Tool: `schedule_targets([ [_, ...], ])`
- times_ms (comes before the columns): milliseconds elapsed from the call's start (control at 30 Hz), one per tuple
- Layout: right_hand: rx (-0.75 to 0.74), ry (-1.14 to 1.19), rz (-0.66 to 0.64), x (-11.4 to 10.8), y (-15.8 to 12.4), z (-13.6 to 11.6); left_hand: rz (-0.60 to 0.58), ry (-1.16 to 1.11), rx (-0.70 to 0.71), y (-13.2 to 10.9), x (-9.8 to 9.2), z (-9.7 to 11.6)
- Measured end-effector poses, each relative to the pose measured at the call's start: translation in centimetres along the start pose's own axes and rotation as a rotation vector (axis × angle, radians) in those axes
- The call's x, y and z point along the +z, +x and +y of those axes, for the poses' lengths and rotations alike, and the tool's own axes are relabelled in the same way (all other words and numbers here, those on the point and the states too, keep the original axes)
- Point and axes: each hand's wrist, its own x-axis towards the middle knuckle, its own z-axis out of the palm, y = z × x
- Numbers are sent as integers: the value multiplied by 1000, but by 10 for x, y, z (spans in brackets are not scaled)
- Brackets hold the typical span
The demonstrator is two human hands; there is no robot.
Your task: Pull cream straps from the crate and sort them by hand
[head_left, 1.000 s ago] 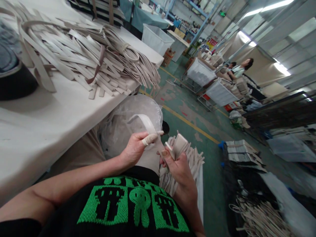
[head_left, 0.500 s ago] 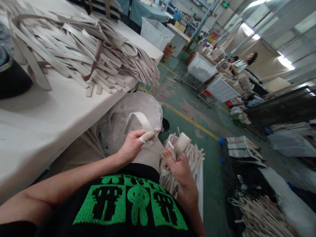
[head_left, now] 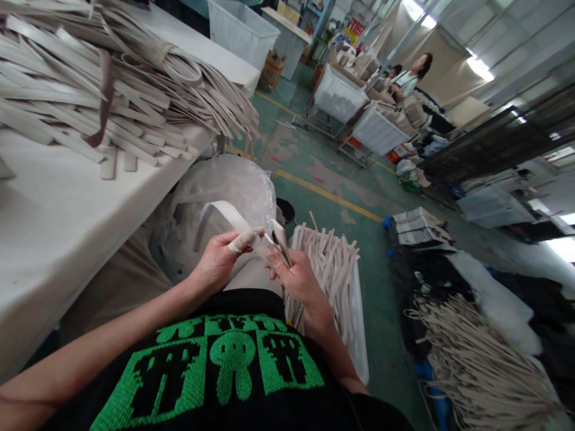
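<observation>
A pale beige strap [head_left: 231,214] curves up over my lap and runs between my two hands. My left hand [head_left: 215,260] is closed on it, with a whitish wrap around one finger. Close beside it, my right hand [head_left: 297,276] is also closed on the strap. From the right fingers a flat, pale piece with a dark edge [head_left: 281,242] sticks up; whether it is the strap's other end I cannot tell. Below the strap, a clear plastic bag [head_left: 245,176] stands open between the table and my legs. By my right arm is a white bin [head_left: 363,353] full of similar strips.
A pile of straps [head_left: 135,120] covers part of the white table [head_left: 54,221] on my left. More strips [head_left: 489,365] lie on dark sheeting at right. Across the green floor [head_left: 332,209] stand loaded carts [head_left: 341,96], with a person [head_left: 406,84] behind them.
Both hands have drawn closer together, with the right moving left toward the left hand. The flat piece in the right fingers now points up more. My view has shifted to the right.
</observation>
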Motion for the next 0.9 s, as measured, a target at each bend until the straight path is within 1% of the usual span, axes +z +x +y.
schedule_targets([
  [67,-24,27,60,0,9,2,-26,17,-33,-2,1,-3],
  [167,-56,120,207,-3,25,9,-53,19,-85,-5,1,-2],
  [200,-82,152,223,-4,31,12,-81,21,-118,-6,1,-2],
  [233,-121,182,205,-4,38,16,-115,25,-155,-8,1,-1],
  [333,-295,261,23,4,54,22,-219,54,-249,-13,1,-3],
  [367,-334,284,-37,8,58,24,-238,66,-263,-15,0,-4],
  [400,-347,305,-70,12,61,25,-257,72,-278,-15,-1,-6],
  [467,-297,346,-52,16,62,26,-286,56,-352,-13,-7,-10],
  [533,-192,430,20,16,55,27,-272,2,-513,-6,-16,-19],
  [567,-142,492,49,14,49,27,-233,-39,-608,-1,-21,-24],
  [600,-101,560,62,10,42,28,-170,-85,-695,6,-26,-30],
  [633,-68,622,61,5,32,28,-88,-130,-760,13,-32,-37],
  [667,-39,670,52,-1,22,29,13,-173,-793,21,-37,-43],
  [700,-13,699,35,-8,10,30,135,-214,-781,30,-42,-48],
  [733,13,709,-6,-16,-2,32,262,-248,-735,39,-46,-50],
  [800,63,707,-102,-32,-26,39,474,-290,-585,58,-55,-49],
  [833,85,699,-139,-39,-37,44,540,-299,-509,67,-58,-45],
  [867,106,690,-156,-44,-46,50,577,-303,-448,74,-60,-39],
  [900,128,683,-152,-48,-52,57,591,-300,-392,80,-61,-33],
])
